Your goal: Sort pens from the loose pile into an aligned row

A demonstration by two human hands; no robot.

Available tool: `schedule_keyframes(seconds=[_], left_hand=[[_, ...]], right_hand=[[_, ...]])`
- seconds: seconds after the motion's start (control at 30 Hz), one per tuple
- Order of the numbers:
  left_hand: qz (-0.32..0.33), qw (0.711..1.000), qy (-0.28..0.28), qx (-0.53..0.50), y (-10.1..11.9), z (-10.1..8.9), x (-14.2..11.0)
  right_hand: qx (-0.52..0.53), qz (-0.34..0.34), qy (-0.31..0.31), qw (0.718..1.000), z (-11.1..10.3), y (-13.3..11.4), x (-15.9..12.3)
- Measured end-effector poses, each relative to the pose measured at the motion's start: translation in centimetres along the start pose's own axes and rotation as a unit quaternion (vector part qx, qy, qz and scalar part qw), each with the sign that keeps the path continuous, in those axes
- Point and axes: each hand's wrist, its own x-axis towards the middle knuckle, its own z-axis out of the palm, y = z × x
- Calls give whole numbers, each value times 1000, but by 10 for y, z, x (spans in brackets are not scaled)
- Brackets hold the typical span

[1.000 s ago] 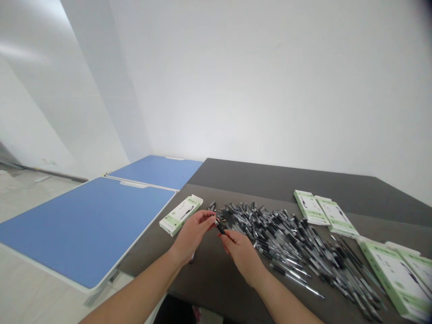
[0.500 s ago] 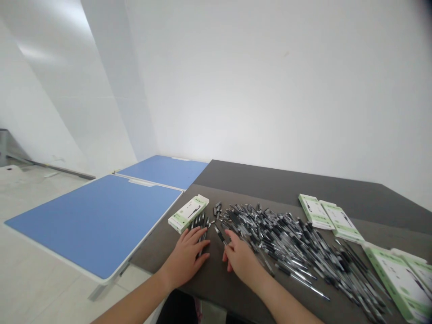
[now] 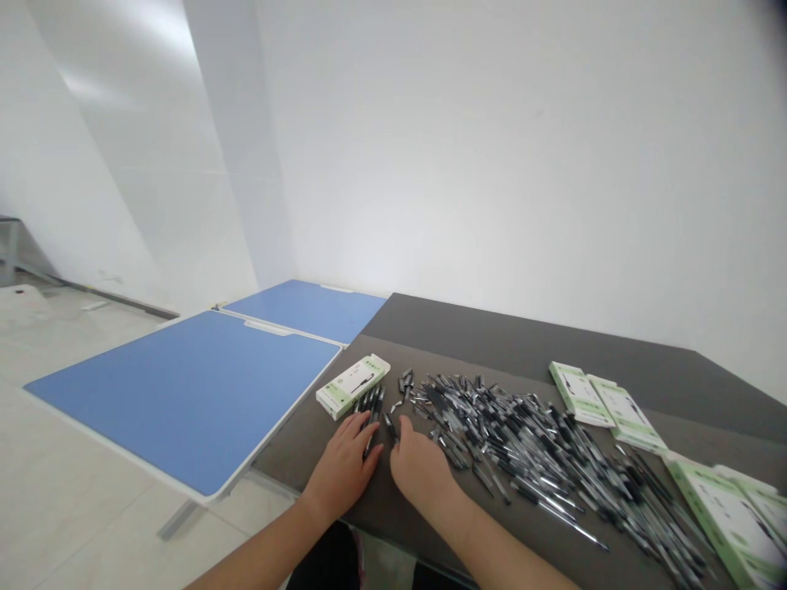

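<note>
The left hand [image 3: 341, 469] lies palm down on the dark-topped bench [image 3: 492, 328], its fingers extended and slightly spread. Its fingertips rest against a small group of black-gripped pens [image 3: 370, 412] lying roughly side by side, and no grip on them is evident. The right hand [image 3: 423, 475] rests palm down just to its right, fingers loosely curved, with a lone pen [image 3: 389, 427] lying between the two hands, next to the right fingertips. Neither hand is seen closed on any item. The main heap of pens [image 3: 522, 451], clear-barrelled with black grips, lies loose and criss-crossed on the bench, beginning just beyond and to the right of the right hand. A green-and-white pen box [image 3: 352, 387] lies flat just beyond the small group. Two similar boxes [image 3: 599, 406] lie side by side beyond the heap, and two more [image 3: 731, 520] sit at the right of the bench, cut off by the frame edge. Left of the bench stand a blue-topped table [image 3: 178, 401] with a white edge and a second blue-topped table [image 3: 313, 310] behind it, against white walls [image 3: 492, 164].
</note>
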Motion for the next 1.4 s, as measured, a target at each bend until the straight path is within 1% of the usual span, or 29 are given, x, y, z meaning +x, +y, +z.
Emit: schedule_keyframes(seconds=[0.17, 0.3, 0.4, 0.5, 0.57, 0.67, 0.73, 0.83, 1.17, 1.3, 1.4], left_hand=[[-11, 1000, 10, -24, 0, -1, -1], [-10, 998, 32, -45, -2, 0, -1], [-18, 996, 58, -63, -3, -1, -2], [-30, 994, 69, -74, -3, -2, -3], [-33, 994, 65, -76, -1, -3, -3], [-37, 995, 58, -72, 0, -4, -2], [-39, 995, 58, -72, 0, -4, -2], [-37, 994, 66, -72, 0, -4, -2], [-39, 995, 62, -68, 0, -5, -3], [-36, 995, 62, -66, 0, -5, -3], [-40, 995, 60, -67, 0, -4, -2]], right_hand=[[13, -26, -4, 1000, 0, -18, 24], [32, -17, -2, 999, 0, -26, 39], [36, -5, 5, 999, -2, -25, 41], [24, 10, 14, 1000, -12, -9, 42], [6, 26, 21, 999, -23, 12, 46], [-29, 72, 39, 996, -40, 50, 55], [-46, 97, 40, 993, -49, 72, 60], [-58, 117, 30, 991, -55, 94, 59], [-71, 123, 9, 990, -66, 122, 30], [-79, 115, -9, 990, -66, 128, 9], [-85, 104, -30, 990, -60, 127, -10]])
